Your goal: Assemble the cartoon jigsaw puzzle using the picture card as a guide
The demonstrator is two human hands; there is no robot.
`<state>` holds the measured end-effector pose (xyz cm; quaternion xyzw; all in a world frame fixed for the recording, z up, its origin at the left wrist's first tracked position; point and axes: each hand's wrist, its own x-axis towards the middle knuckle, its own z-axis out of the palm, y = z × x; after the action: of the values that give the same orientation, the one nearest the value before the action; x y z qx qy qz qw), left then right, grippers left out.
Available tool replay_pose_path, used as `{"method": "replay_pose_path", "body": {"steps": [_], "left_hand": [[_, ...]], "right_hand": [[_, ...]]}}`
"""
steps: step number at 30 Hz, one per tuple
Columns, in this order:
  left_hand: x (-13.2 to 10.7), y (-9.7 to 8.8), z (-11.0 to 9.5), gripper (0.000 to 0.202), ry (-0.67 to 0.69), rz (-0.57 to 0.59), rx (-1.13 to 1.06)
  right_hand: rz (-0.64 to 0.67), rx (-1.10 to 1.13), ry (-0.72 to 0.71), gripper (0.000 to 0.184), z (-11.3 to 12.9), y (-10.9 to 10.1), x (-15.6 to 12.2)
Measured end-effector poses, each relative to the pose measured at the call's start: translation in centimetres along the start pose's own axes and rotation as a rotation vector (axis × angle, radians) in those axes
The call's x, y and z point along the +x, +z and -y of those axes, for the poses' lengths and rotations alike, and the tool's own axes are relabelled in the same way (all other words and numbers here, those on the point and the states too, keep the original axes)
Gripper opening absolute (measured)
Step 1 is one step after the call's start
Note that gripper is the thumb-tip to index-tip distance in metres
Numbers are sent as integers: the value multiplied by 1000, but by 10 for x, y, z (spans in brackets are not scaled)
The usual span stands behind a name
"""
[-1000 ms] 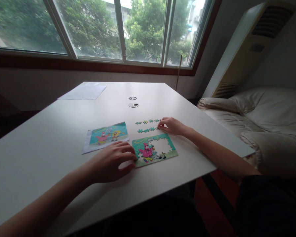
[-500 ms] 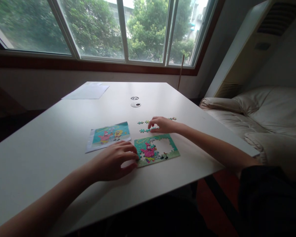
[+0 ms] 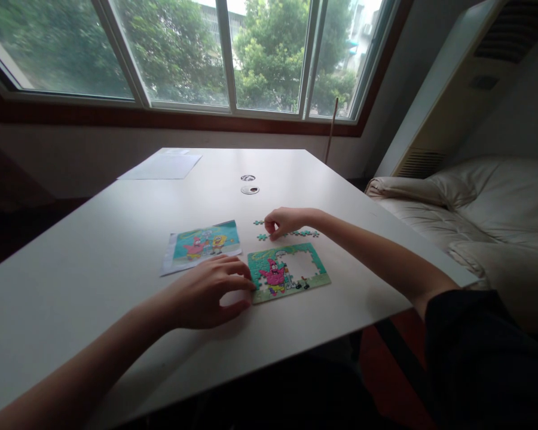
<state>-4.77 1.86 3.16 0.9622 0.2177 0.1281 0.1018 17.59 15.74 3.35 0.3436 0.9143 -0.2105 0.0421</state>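
Note:
My left hand [image 3: 213, 291] rests on the table with its fingers apart, the fingertips touching the left edge of a jigsaw puzzle [image 3: 273, 276]. The puzzle shows a pink starfish character, with an unfilled white area at its upper right. Beyond it, my right hand [image 3: 286, 221] is lowered among loose puzzle pieces [image 3: 262, 237], thumb and fingers drawn together in a pinch. Whatever sits between those fingertips is hidden. The hand covers part of two rows of pieces. Left of the puzzle lies a printed reference picture [image 3: 206, 243] of the cartoon characters.
The white table [image 3: 94, 257] carries a sheet of paper [image 3: 161, 166] at its far left and two round cable-hole covers [image 3: 250, 190] near the middle. A cream sofa [image 3: 488, 203] stands to the right. Windows line the far wall, with a thin stick [image 3: 332, 130] leaning there.
My right hand has shifted slightly left over the loose pieces, and its fingers have curled closer together. My left hand stays at the puzzle's edge. The whole view has moved slightly.

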Motion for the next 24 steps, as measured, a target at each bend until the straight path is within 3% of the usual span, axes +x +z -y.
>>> {"method": "replay_pose_path", "body": {"steps": [6, 11, 16, 24], "left_hand": [[-6, 3, 12, 19, -32, -29, 47], [-12, 2, 22, 21, -37, 2, 28], [-10, 1, 21, 23, -44, 29, 0], [-8, 1, 19, 21, -73, 58, -19]], "right_hand": [[-198, 208, -133, 21, 24, 18, -32], [-198, 534, -125, 17, 51, 44, -60], [-253, 773, -109, 18, 65, 61, -61], [-245, 630, -106, 19, 71, 69, -59]]}}
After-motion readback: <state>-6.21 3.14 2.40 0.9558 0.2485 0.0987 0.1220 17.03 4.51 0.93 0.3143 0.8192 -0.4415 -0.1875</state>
